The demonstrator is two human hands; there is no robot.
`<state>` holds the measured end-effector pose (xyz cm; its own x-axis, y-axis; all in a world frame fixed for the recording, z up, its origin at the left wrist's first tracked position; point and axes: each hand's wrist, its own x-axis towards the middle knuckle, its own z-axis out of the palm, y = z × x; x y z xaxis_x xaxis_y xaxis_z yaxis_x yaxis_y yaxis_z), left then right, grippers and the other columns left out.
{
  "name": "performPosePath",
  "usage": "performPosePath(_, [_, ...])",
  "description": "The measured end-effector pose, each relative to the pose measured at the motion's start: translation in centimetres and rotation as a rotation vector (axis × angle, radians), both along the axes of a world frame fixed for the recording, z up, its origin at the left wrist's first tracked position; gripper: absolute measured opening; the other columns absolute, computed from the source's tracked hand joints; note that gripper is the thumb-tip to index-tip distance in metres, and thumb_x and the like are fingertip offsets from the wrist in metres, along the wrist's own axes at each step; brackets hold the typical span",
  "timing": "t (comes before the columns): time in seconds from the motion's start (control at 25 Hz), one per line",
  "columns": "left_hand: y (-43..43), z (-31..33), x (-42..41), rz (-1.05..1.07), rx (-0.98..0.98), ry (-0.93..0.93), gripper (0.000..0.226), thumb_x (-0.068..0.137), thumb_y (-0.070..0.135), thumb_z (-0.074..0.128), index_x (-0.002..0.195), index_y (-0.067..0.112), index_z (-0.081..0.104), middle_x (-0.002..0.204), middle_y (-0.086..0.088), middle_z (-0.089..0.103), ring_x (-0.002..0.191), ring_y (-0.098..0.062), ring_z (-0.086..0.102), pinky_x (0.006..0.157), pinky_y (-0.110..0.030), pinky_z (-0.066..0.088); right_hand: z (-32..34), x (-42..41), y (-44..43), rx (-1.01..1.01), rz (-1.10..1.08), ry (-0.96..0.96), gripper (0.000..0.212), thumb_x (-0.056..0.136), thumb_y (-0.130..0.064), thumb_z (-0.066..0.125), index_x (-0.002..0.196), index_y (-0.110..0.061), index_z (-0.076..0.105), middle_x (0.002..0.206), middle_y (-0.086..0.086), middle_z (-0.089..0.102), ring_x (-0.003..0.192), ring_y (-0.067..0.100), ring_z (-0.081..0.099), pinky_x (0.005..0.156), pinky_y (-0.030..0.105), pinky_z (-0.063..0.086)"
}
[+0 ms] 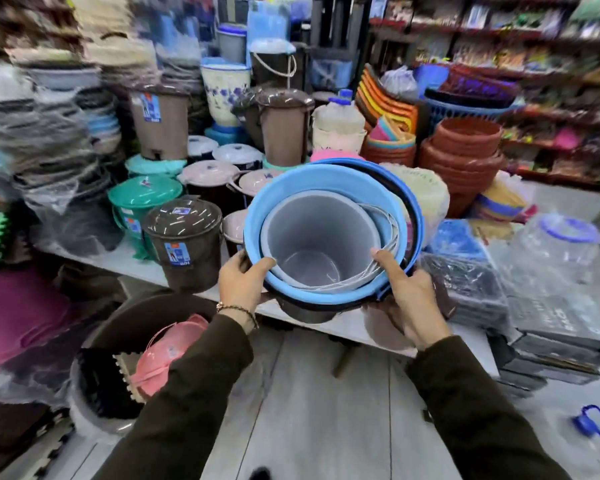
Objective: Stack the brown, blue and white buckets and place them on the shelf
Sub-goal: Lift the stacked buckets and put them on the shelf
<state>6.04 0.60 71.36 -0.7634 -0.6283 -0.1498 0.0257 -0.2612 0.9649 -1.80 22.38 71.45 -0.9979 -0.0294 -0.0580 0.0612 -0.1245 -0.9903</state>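
Three buckets are nested together and tilted with their mouths toward me: a white bucket (pixel 321 237) sits inside a blue bucket (pixel 329 180), which sits inside a dark brown bucket (pixel 309 311). My left hand (pixel 243 278) grips the stack's left rim, thumb over the blue edge. My right hand (pixel 407 292) grips the right rim, thumb inside. The stack hangs above the front edge of the low white shelf (pixel 125 261).
Lidded bins crowd the shelf: a brown one (pixel 184 240), a green one (pixel 142 202), taller brown bins (pixel 284 126) behind. Terracotta pots (pixel 461 154) stand right. Wrapped packs (pixel 465 289) lie right of the stack. A tub with pink items (pixel 129 358) is on the floor left.
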Motion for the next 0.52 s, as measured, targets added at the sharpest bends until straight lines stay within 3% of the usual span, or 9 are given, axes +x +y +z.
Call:
performPosePath(0.08, [-0.8,2.6,-3.6,0.008,0.002,0.039,0.024,0.083,0.001,0.064,0.107,0.004,0.065,0.090,-0.013,0.066,0.084,-0.029,0.064,0.076,-0.049,0.058,2.7,-3.3,-1.0,-0.005,-0.013,0.048,0.033,0.074,-0.034,0.084,0.099,-0.014,0.076,0.104,0.012,0.078,0.089,0.025,0.074,0.078,0.041,0.060])
performPosePath(0.24, [-3.2,5.1,-12.1,-0.042,0.004,0.067,0.023,0.084,0.001,0.065,0.106,0.006,0.064,0.092,-0.014,0.067,0.087,-0.029,0.063,0.082,-0.053,0.058,5.5,-10.8,-3.3,-0.026,-0.029,0.067,0.023,0.080,-0.030,0.080,0.097,-0.017,0.074,0.101,0.009,0.078,0.081,0.020,0.072,0.056,0.027,0.058])
performPosePath(0.4, [-5.8,3.4,-18.9,-0.045,-0.025,0.025,0.029,0.082,0.003,0.067,0.111,0.003,0.064,0.097,-0.015,0.067,0.086,-0.028,0.063,0.085,-0.054,0.057,3.6,-16.9,-5.2,-0.007,0.007,-0.054,0.032,0.075,-0.039,0.083,0.096,-0.018,0.071,0.093,0.008,0.076,0.080,0.025,0.071,0.053,0.032,0.059])
performPosePath(0.52, [-7.4,-0.2,-23.5,-0.055,0.015,-0.070,0.031,0.081,0.005,0.068,0.112,0.001,0.064,0.092,-0.014,0.065,0.083,-0.028,0.062,0.086,-0.054,0.057,0.2,-21.2,-6.4,0.001,0.021,-0.149,0.038,0.073,-0.040,0.084,0.099,-0.014,0.072,0.101,0.014,0.077,0.086,0.029,0.072,0.069,0.048,0.064])
